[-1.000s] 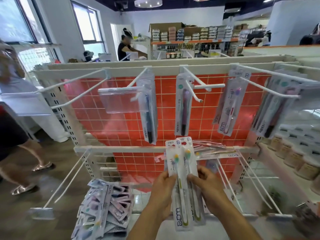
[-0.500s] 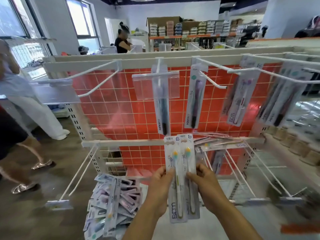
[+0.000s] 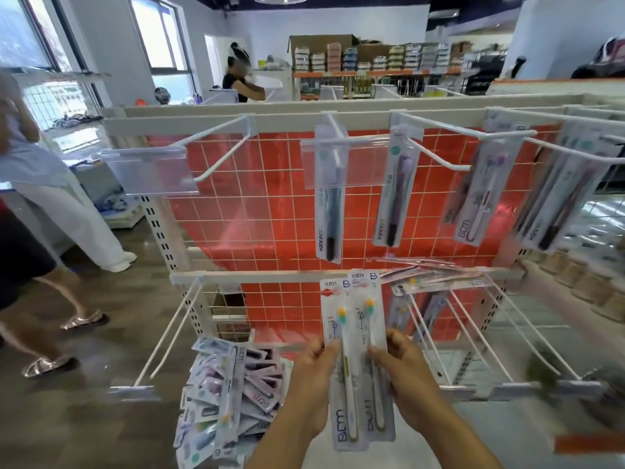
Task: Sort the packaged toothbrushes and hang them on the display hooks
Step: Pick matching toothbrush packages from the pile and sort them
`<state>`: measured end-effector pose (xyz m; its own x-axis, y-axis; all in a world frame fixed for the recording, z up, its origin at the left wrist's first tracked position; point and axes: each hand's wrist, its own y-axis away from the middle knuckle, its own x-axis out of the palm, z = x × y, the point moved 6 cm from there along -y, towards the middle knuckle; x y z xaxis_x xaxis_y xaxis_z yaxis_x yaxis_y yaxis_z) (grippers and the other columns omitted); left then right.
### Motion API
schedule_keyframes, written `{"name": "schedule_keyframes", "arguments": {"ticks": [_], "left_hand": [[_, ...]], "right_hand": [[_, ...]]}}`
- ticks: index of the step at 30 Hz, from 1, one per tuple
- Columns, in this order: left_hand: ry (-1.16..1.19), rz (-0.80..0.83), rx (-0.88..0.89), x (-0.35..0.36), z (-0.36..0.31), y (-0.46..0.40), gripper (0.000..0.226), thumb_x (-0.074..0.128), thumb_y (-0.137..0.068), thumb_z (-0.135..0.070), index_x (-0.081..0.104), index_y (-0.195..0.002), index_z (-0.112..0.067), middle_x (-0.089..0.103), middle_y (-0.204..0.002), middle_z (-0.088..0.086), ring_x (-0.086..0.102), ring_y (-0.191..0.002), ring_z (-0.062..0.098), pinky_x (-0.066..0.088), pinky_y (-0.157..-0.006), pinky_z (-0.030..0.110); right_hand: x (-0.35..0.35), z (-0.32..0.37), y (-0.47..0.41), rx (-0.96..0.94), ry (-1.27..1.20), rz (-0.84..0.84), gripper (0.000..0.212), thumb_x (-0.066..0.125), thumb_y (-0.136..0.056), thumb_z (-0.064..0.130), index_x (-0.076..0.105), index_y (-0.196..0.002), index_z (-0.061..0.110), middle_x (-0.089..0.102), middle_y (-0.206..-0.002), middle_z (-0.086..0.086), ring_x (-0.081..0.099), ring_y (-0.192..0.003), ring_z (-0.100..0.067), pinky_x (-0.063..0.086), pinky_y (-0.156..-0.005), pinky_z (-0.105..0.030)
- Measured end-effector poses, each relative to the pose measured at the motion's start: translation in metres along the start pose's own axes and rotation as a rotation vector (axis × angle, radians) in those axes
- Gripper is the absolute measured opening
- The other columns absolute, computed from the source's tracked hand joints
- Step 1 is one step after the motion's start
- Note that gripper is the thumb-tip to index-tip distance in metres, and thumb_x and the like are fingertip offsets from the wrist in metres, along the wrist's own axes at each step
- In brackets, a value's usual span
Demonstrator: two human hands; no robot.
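Your left hand (image 3: 313, 377) and right hand (image 3: 402, 370) still pinch the two matching toothbrush packs (image 3: 355, 353) upright at 6 o'clock, but your view has swung left toward the empty hook (image 3: 216, 157) at 10 o'clock, likely their home.

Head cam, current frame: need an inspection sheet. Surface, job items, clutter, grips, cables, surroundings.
Surface: white display rack with red grid back panel.
Job's things: two packaged toothbrushes held upright, side by side; hung packs on upper hooks; far-left upper hook carries only a clear label holder.
Clutter: loose pile of packs lower left; more packs lying across the middle rail.
Grips: left hand and right hand each pinch a pack edge.
Cables: nothing seen.
Surroundings: people at left, stocked shelves behind.
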<state>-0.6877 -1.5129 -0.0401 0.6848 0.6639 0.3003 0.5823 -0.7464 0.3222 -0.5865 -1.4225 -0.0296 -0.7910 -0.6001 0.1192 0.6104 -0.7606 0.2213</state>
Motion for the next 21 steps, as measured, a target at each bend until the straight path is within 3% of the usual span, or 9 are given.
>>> {"name": "schedule_keyframes", "arguments": {"ticks": [5,11,21], "left_hand": [[0.087,0.043,-0.037,-0.007,-0.003,0.011,0.019,0.05,-0.098,-0.013,0.064,-0.109,-0.007,0.075,-0.095,0.011,0.073,-0.082,0.022,0.057,-0.077,0.043],[0.153,0.042,0.01,-0.017,-0.011,0.019,0.019,0.05,-0.097,-0.012,0.064,-0.109,-0.006,0.074,-0.099,0.015,0.072,-0.087,0.028,0.057,-0.073,0.04],[0.133,0.018,0.054,-0.002,-0.006,0.028,0.02,0.047,-0.098,-0.011,0.063,-0.109,-0.006,0.074,-0.097,0.014,0.073,-0.084,0.025,0.058,-0.069,0.038]], "right_hand": [[0.012,0.002,0.004,-0.029,-0.014,0.013,0.021,0.054,-0.093,0.004,0.062,-0.108,0.016,0.073,-0.1,-0.003,0.071,-0.089,-0.021,0.056,-0.078,-0.039],[0.027,0.001,0.009,-0.026,-0.042,0.064,0.021,0.056,-0.092,0.005,0.062,-0.108,0.017,0.072,-0.098,-0.006,0.07,-0.091,-0.027,0.055,-0.084,-0.05],[0.013,0.003,0.017,-0.001,-0.003,0.104,0.022,0.054,-0.094,0.007,0.063,-0.111,0.016,0.074,-0.096,-0.006,0.071,-0.089,-0.026,0.056,-0.084,-0.049]]}}
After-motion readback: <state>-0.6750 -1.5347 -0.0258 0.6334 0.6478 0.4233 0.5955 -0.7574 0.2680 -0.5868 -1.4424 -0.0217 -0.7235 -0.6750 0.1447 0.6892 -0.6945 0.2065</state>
